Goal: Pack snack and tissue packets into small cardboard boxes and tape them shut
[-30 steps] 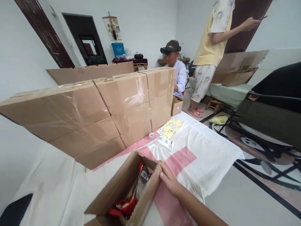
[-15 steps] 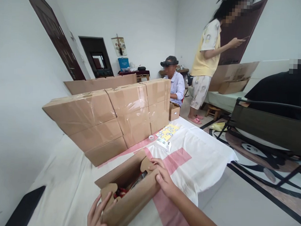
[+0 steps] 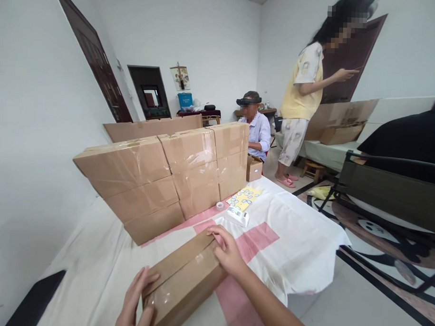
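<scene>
A brown cardboard box (image 3: 185,280) lies on the white and pink cloth in front of me, its top flaps folded down flat. My right hand (image 3: 228,251) presses on the box's far end, fingers curled over the flap edge. My left hand (image 3: 136,303) holds the near end, fingers bent against the side. The box's contents are hidden now.
A stack of taped cardboard boxes (image 3: 167,175) stands behind. A tape roll (image 3: 220,205), a white tape dispenser (image 3: 237,216) and a yellow sheet (image 3: 245,197) lie on the cloth. A seated person (image 3: 256,131) and a standing person (image 3: 301,104) are at the back. A folding chair (image 3: 391,193) is at right.
The open box with red packets inside has been closed; its flaps now lie flat. My left hand came into view and both hands press the box ends.
</scene>
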`<state>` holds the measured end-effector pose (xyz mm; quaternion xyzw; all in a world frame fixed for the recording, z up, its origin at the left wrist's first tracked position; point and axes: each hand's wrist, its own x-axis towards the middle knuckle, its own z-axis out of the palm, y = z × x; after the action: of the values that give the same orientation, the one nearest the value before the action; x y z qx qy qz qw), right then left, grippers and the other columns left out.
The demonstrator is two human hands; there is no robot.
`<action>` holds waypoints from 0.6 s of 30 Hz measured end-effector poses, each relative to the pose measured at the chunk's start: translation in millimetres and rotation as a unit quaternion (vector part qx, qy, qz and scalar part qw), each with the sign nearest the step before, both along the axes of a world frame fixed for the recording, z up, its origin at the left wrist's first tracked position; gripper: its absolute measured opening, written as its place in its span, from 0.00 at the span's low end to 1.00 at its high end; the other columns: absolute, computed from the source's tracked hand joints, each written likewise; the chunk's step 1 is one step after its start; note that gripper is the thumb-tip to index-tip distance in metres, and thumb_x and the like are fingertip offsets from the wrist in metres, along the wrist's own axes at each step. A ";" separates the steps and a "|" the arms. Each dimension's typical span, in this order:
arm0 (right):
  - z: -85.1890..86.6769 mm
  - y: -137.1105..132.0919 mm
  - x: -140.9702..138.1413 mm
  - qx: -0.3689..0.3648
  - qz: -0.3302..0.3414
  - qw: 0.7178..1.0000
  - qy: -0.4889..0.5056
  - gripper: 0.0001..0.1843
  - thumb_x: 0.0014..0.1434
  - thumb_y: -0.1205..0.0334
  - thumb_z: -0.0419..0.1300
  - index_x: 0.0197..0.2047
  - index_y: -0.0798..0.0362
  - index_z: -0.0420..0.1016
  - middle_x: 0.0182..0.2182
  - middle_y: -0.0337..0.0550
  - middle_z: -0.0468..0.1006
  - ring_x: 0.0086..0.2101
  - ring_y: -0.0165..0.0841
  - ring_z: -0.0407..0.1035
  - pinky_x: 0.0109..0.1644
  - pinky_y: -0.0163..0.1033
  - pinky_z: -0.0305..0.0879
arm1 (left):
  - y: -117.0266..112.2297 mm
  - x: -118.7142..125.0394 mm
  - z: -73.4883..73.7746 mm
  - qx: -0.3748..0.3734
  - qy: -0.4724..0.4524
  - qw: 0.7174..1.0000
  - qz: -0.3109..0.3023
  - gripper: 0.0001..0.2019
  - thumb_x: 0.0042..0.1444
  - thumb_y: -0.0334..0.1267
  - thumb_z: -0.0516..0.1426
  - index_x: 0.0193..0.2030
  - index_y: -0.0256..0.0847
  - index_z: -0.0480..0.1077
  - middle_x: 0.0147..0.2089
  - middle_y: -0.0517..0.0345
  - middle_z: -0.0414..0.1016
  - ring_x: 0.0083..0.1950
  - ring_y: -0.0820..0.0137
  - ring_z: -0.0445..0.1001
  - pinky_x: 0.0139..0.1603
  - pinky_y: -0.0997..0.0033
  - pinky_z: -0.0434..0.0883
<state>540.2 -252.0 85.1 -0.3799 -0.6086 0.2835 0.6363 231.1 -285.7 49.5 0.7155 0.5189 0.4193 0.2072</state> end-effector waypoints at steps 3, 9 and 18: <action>-3.1 -5.7 -3.9 0.006 -0.062 0.998 -0.006 0.24 0.46 0.73 0.54 0.45 0.47 0.77 0.42 0.44 0.78 0.47 0.41 0.72 0.55 0.47 0.68 | -1.5 5.7 20.3 0.031 0.175 0.982 -0.060 0.22 0.67 0.38 0.48 0.62 0.56 0.75 0.64 0.55 0.76 0.74 0.49 0.63 0.72 0.36 0.65; -12.0 -12.6 -18.4 -0.028 -0.105 0.994 0.019 0.19 0.49 0.72 0.53 0.41 0.47 0.78 0.43 0.45 0.80 0.49 0.42 0.73 0.57 0.48 0.68 | -17.6 78.8 61.8 0.088 0.351 0.931 0.043 0.25 0.68 0.44 0.48 0.66 0.40 0.72 0.51 0.38 0.74 0.57 0.47 0.74 0.60 0.39 0.72; 12.1 11.0 77.3 -0.187 -0.124 0.955 -0.197 0.18 0.68 0.60 0.52 0.54 0.48 0.79 0.57 0.47 0.79 0.58 0.42 0.70 0.64 0.49 0.64 | 0.3 73.7 53.6 0.114 0.427 0.896 -0.037 0.34 0.63 0.51 0.55 0.72 0.33 0.62 0.77 0.39 0.57 0.77 0.45 0.56 0.72 0.33 0.55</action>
<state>617.4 -241.0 97.2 -0.6126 -0.6062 0.2304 0.4518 304.9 -285.4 103.1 0.8633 0.4791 0.1217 -0.1016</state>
